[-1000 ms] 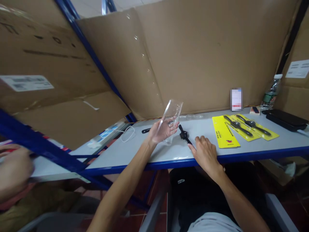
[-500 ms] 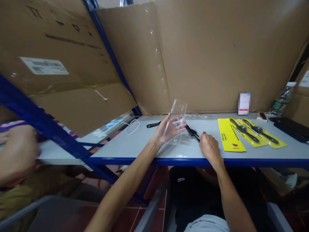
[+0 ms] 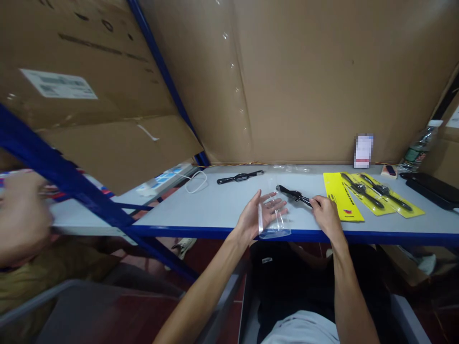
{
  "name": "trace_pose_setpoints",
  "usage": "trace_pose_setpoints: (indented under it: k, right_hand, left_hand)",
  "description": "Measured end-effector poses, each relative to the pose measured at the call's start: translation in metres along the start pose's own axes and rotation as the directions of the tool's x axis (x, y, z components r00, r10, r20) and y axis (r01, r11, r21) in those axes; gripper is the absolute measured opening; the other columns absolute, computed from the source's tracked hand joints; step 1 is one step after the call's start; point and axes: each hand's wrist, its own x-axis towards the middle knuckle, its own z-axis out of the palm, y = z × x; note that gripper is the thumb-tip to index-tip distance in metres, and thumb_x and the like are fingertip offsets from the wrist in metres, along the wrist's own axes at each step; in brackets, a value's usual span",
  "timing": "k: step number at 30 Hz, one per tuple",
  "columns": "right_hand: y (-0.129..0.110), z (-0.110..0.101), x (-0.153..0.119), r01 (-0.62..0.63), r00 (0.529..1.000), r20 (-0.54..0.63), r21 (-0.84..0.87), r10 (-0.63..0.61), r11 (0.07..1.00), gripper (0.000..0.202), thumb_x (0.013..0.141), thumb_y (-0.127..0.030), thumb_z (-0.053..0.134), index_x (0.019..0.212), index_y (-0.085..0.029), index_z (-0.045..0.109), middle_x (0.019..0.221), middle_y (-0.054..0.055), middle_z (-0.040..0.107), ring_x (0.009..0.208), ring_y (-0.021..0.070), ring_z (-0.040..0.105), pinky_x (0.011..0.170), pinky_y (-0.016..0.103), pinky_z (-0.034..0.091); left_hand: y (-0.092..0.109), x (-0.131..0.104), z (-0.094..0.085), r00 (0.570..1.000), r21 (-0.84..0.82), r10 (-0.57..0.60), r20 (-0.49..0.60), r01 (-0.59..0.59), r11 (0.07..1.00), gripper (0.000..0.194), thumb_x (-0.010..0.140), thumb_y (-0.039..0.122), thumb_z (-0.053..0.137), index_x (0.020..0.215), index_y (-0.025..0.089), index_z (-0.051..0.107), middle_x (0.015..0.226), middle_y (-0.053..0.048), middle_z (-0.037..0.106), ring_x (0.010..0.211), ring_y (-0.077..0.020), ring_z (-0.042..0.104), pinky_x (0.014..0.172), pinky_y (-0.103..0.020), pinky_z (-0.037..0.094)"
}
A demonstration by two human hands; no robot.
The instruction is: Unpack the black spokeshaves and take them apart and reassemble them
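Note:
My left hand (image 3: 258,214) is palm up with its fingers spread, and a clear plastic bag (image 3: 275,224) lies over or against the palm and fingers. My right hand (image 3: 325,213) is closed round one handle of a black two-handled tool (image 3: 296,195), whose far end points towards the left fingers, just above the bag. Behind my left hand, a second black tool (image 3: 240,177) rests on the table. Yellow cards (image 3: 340,198) lie to the right, close to my right hand, two of them with black tools (image 3: 364,191) on them.
The grey table (image 3: 201,205) has a blue front edge. A phone (image 3: 363,151), a bottle (image 3: 419,147) and a black case (image 3: 432,191) are at the back right. A white cable (image 3: 196,182) lies at the left. Another person's hand (image 3: 25,217) is beyond the blue frame.
The bag has swung from upright to hanging low over my left hand. My right hand has moved right with the black tool, and the tool behind is now fully visible.

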Motion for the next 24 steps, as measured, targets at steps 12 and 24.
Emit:
trace_pose_setpoints:
  k: [12, 24]
  right_hand:
    - [-0.039, 0.001, -0.026, 0.094, 0.968, -0.237, 0.04, -0.082, 0.995, 0.036, 0.104, -0.036, 0.033, 0.084, -0.022, 0.06, 0.074, 0.008, 0.069, 0.068, 0.0228, 0.062, 0.064, 0.03, 0.035]
    - [-0.075, -0.014, -0.049, 0.019, 0.996, 0.084, -0.111, -0.009, 0.994, 0.022, 0.104, -0.023, 0.039, 0.111, -0.022, 0.06, 0.088, 0.005, 0.076, 0.081, 0.0244, 0.071, 0.07, 0.029, 0.039]
  left_hand:
    - [-0.017, -0.005, 0.017, 1.0, -0.039, -0.003, 0.025, 0.004, 0.999, 0.045, 0.102, 0.052, 0.046, 0.123, 0.015, 0.058, 0.1, -0.016, 0.068, 0.108, -0.0338, 0.072, 0.098, -0.057, 0.058]
    - [-0.027, -0.013, 0.027, 0.995, -0.185, 0.104, 0.006, -0.101, 0.978, 0.023, 0.105, 0.031, 0.046, 0.115, 0.016, 0.062, 0.103, -0.012, 0.073, 0.1, -0.0253, 0.074, 0.094, -0.044, 0.06]
